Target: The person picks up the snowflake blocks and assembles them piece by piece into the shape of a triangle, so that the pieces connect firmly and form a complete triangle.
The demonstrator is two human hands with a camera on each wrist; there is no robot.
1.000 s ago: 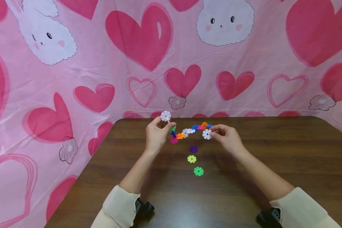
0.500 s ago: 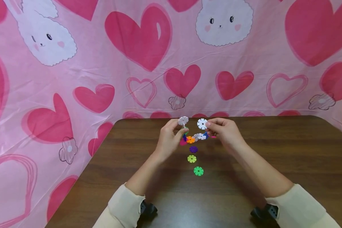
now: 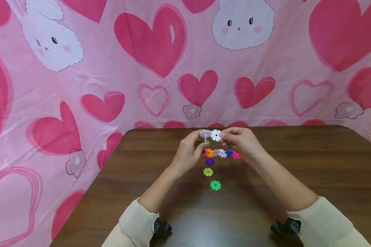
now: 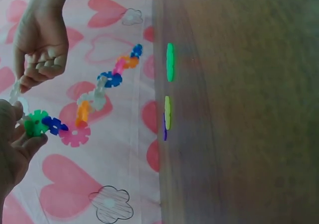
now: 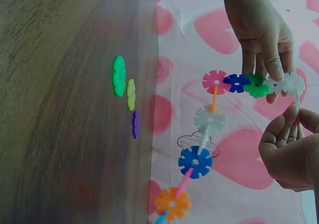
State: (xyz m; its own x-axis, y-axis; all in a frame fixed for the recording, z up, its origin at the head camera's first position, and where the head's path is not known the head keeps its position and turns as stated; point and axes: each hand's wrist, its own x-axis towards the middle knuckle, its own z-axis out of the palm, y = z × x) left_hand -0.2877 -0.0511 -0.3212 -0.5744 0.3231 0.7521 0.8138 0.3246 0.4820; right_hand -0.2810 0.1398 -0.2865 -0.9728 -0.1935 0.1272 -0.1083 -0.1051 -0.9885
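Note:
My left hand (image 3: 185, 151) pinches the upper end of a chain of notched plastic discs, at the white discs near a green disc (image 5: 256, 86). Between the thumb and fingers of my right hand (image 3: 242, 142) is a single white disc (image 3: 216, 135), its edge right at the chain's white end disc (image 3: 205, 133). Edge-on in the right wrist view, that disc meets the end one at an angle. Below my hands the chain hangs in a bend, with a pink disc (image 5: 216, 82), a white one (image 5: 210, 119), a blue one (image 5: 195, 162) and an orange one (image 5: 172, 203).
On the brown wooden table (image 3: 250, 212) lie three loose discs: purple (image 3: 210, 162), yellow (image 3: 208, 172) and green (image 3: 215, 185), in a rough line toward the person. Behind the table's far edge hangs a pink cloth (image 3: 216, 61) printed with hearts.
Both hands have come together, the left moving right and the right moving left and up. The two white discs, apart before, now meet, and the chain hangs lower beneath them.

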